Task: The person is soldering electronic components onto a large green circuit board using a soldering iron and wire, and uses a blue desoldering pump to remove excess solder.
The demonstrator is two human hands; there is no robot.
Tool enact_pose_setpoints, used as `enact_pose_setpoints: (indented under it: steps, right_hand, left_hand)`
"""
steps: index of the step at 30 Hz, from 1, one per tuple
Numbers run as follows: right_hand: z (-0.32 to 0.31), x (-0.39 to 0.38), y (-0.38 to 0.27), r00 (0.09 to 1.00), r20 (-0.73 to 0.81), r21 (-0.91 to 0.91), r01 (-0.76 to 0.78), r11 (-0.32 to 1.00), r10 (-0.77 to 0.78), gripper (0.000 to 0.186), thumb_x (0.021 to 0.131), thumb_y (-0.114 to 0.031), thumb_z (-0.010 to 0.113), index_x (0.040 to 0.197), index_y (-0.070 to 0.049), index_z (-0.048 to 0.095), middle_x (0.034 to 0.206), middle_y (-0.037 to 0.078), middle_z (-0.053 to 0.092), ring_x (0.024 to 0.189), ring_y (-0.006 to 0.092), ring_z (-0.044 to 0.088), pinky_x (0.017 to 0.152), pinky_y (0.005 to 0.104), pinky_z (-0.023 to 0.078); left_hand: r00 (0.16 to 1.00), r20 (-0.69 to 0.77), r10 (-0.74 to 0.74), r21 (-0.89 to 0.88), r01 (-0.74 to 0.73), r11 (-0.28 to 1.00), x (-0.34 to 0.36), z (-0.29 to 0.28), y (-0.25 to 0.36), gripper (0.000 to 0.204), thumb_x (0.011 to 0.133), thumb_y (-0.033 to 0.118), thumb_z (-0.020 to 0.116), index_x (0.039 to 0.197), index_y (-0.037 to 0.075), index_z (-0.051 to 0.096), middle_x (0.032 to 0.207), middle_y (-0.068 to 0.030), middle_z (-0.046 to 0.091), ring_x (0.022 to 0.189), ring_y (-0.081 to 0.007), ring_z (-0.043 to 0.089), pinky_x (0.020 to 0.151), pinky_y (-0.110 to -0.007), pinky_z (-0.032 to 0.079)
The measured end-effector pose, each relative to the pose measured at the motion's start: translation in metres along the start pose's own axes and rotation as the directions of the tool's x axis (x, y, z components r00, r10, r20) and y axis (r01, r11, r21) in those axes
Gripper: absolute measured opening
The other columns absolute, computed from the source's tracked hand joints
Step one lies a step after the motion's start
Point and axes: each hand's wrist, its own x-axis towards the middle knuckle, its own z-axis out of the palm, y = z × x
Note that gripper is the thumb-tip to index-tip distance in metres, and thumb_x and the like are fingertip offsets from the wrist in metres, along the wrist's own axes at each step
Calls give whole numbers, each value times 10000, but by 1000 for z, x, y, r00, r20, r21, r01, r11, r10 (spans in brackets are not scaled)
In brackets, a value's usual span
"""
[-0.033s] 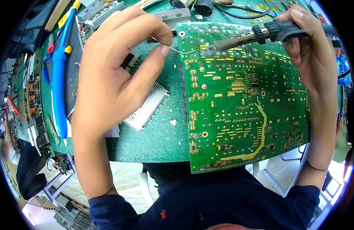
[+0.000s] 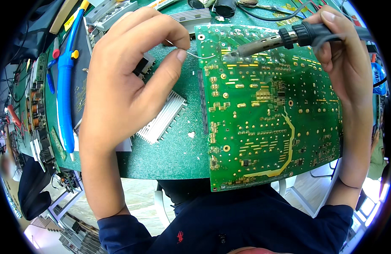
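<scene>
A large green circuit board lies on the table before me, its solder side up. My right hand is closed round the dark handle of a soldering iron, which points left. The iron's tip rests on or just over the board's upper left part, amid slight haze. Between thumb and forefinger my left hand pinches a thin solder wire. The wire's free end curves over the board's left edge and stops just short of the iron's tip. My other left fingers are curled and partly hidden.
Left of my left hand lies a blue desoldering pump. A finned silver heat sink sits on the green table mat beneath that hand. More heat sinks and cables lie beyond the board. Component-filled boards stand far left.
</scene>
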Motion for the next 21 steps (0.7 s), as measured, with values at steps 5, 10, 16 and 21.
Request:
enact_pose_setpoints:
  steps: [5, 10, 16, 21]
  right_hand:
    - [0, 1, 0, 1000, -12, 6, -8, 1000, 8, 360, 993, -318, 486, 983, 7, 641, 540, -25, 453, 456, 33, 399, 444, 181, 289]
    - [2, 0, -3, 1000, -6, -46, 1, 999, -1, 355, 986, -307, 486, 968, 14, 638, 545, -18, 466, 457, 32, 406, 444, 181, 302]
    - [3, -4, -7, 999, 3, -83, 53, 995, -53, 333, 975, -273, 496, 945, 26, 638, 573, 4, 487, 469, 39, 430, 458, 185, 335]
    - [7, -12, -10, 991, 10, -188, 136, 973, -137, 327, 960, -256, 511, 926, 50, 622, 642, 26, 498, 490, 62, 460, 479, 194, 364]
  left_hand:
    - [1000, 20, -3, 26, 2, 1000, 7, 0, 15, 99, 810, 35, 647, 878, -10, 591, 870, -73, 598, 813, -181, 534, 749, -279, 417]
    - [1000, 28, -7, 54, 6, 999, 6, -6, 12, 94, 808, 34, 640, 874, -7, 588, 872, -71, 602, 819, -179, 537, 747, -281, 416]
    - [992, -110, -58, -44, 53, 998, -3, 6, 8, 94, 801, 32, 633, 877, -3, 589, 875, -65, 610, 818, -177, 546, 742, -283, 410]
    - [986, 52, -156, 92, 151, 984, 2, -11, 3, 98, 793, 37, 642, 874, 4, 598, 881, -65, 616, 827, -180, 559, 749, -291, 413]
